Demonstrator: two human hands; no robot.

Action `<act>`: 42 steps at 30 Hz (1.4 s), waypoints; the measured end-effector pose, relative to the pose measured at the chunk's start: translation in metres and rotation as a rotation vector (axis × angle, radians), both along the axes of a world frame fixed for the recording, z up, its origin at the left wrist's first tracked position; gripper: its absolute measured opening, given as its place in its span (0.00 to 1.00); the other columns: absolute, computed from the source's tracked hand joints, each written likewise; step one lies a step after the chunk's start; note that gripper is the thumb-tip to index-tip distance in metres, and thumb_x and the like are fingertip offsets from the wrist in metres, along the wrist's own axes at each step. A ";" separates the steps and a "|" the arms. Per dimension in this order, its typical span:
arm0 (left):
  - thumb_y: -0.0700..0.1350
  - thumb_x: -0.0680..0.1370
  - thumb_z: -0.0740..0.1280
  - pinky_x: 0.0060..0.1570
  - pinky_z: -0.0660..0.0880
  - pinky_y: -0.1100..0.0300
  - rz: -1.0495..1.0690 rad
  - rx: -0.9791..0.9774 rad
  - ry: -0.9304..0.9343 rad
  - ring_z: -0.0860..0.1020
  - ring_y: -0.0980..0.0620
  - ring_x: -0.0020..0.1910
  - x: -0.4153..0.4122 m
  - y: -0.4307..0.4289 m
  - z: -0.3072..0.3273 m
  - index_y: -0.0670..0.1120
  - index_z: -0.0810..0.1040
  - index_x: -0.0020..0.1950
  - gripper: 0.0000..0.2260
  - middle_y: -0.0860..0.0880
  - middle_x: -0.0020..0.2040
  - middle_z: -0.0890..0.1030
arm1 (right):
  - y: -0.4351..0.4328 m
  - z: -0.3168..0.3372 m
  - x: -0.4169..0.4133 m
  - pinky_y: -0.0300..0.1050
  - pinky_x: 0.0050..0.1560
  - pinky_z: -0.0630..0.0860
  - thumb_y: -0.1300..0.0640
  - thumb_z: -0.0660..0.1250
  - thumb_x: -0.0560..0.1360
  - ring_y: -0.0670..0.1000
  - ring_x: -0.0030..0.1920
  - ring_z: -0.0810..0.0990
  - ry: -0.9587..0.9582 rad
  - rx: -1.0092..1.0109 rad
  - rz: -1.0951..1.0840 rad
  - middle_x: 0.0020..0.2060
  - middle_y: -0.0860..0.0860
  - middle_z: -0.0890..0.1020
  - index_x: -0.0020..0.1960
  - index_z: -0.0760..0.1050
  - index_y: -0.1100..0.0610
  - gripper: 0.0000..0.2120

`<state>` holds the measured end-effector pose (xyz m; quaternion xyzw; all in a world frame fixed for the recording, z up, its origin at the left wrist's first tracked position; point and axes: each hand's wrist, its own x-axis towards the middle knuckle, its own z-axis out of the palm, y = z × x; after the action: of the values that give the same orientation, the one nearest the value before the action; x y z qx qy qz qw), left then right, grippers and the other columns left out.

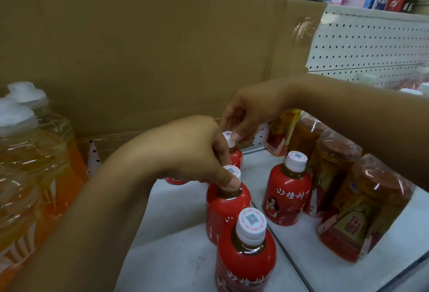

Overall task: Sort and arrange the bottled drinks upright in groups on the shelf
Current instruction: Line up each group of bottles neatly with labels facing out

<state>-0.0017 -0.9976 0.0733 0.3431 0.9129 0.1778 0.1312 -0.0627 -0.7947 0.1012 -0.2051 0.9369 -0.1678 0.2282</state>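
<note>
The small red bottles stand on the white shelf. They look light, hard and a bit slippery, so the white cap seems the best place to hold. The left hand pinches the middle bottle by its cap. The right hand pinches the back bottle by its cap.

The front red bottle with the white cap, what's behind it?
Two more red bottles. The left hand grips the middle bottle by its cap, the right hand pinches the rear bottle by its cap. Most of the rear bottle is covered.
</note>
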 end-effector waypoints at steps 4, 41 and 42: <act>0.58 0.69 0.78 0.46 0.81 0.58 0.067 -0.045 -0.015 0.84 0.60 0.39 -0.009 -0.016 0.007 0.56 0.87 0.46 0.10 0.58 0.38 0.86 | 0.000 -0.003 -0.001 0.41 0.51 0.81 0.58 0.74 0.76 0.49 0.50 0.87 0.001 -0.011 -0.012 0.51 0.50 0.87 0.60 0.81 0.47 0.14; 0.52 0.71 0.79 0.42 0.77 0.58 0.399 0.032 0.169 0.82 0.52 0.43 -0.036 -0.032 -0.008 0.51 0.87 0.50 0.11 0.52 0.45 0.86 | -0.019 -0.022 0.019 0.37 0.40 0.74 0.49 0.73 0.77 0.46 0.43 0.85 0.355 0.177 -0.006 0.45 0.46 0.86 0.65 0.78 0.50 0.18; 0.52 0.71 0.79 0.42 0.76 0.58 0.398 0.033 0.173 0.82 0.52 0.43 -0.035 -0.031 -0.008 0.50 0.87 0.50 0.11 0.51 0.45 0.86 | -0.019 -0.022 0.020 0.37 0.41 0.75 0.48 0.73 0.77 0.46 0.44 0.85 0.358 0.176 -0.008 0.46 0.46 0.86 0.66 0.77 0.49 0.19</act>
<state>-0.0366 -1.0288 0.0650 0.1721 0.9675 0.1851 0.0093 -0.0427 -0.8133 0.0793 -0.2069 0.9744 -0.0469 0.0744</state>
